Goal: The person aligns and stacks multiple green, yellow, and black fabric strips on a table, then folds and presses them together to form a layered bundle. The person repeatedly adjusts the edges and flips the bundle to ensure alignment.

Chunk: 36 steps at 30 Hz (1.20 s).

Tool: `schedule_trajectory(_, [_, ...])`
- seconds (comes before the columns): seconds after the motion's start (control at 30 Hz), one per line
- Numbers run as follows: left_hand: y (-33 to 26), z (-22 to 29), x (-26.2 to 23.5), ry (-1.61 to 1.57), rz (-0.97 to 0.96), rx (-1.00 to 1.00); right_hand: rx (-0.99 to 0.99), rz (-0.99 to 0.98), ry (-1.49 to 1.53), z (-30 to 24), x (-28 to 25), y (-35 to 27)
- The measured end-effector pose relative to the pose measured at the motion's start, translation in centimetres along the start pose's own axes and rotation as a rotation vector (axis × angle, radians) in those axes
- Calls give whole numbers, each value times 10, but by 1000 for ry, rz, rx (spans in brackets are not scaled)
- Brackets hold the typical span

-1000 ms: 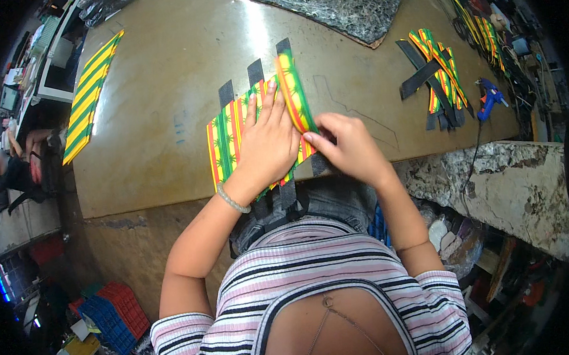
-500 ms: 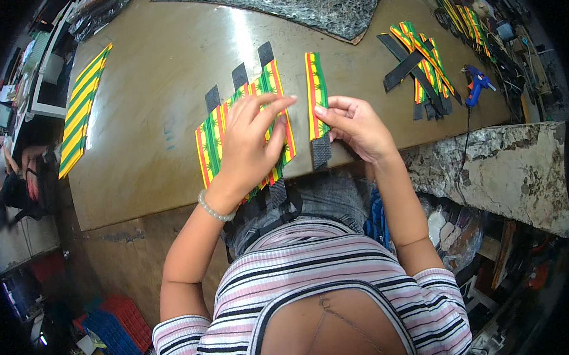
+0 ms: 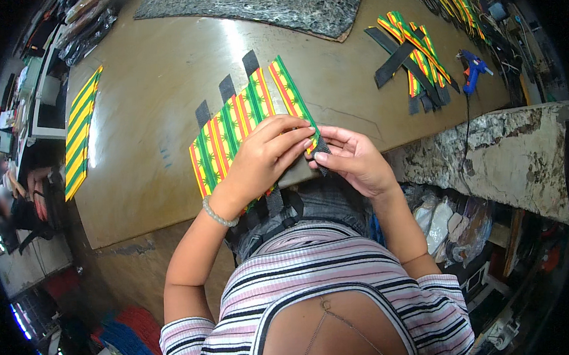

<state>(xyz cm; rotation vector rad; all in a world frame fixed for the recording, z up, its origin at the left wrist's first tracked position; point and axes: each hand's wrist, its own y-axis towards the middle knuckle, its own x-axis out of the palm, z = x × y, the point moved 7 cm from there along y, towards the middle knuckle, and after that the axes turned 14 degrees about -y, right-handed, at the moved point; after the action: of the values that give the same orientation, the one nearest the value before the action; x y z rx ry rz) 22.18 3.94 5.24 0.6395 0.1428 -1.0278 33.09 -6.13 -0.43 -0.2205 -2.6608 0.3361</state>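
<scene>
A narrow green, yellow and red patterned ribbon strip [image 3: 287,87] lies slanted on the table, its dark grey tab [image 3: 322,148] toward me. My right hand [image 3: 359,164] pinches that tab end between thumb and fingers. Close against it, my left hand [image 3: 267,154] has its fingertips together on the strip's lower end. Under and left of my left hand, several matching strips [image 3: 222,139] lie side by side, with dark tabs [image 3: 227,87] sticking out at their far ends. The near ends of these strips are partly hidden by my left hand and wrist.
A yellow-and-green diagonally striped piece [image 3: 84,132] lies at the table's left edge. Crossed ribbon and black strips [image 3: 413,61] are piled at the right, beside a blue glue gun [image 3: 475,71] with a trailing cord. A dark mottled sheet [image 3: 252,7] covers the far edge.
The single strip has tilted, its far end swinging left and its tab end pulled nearer me. My left hand has moved right from the row of strips onto this strip's lower end.
</scene>
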Motion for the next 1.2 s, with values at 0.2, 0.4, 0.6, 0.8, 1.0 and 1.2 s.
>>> schedule_trajectory(0.2, [20,15,3,253,-145,198,14,3,-83,-15,-23,-1])
schedule_trajectory(0.4, [38,11,27,176,-236,287,18,69,-188,-16,-46,-12])
schedule_trajectory(0.6, [40,4,32,104,-218,234,-46,187,-268,-13,-51,-16])
schedule_trajectory(0.8, [41,1,25,58,-140,190,-43,160,-317,-24,-37,-13])
schedule_trajectory(1.0, [41,-3,17,0,-141,105,-158,233,-335,-29,-35,-12])
schedule_trajectory(1.2, [54,-7,15,-111,-154,23,-8,135,-441,-42,-36,-5])
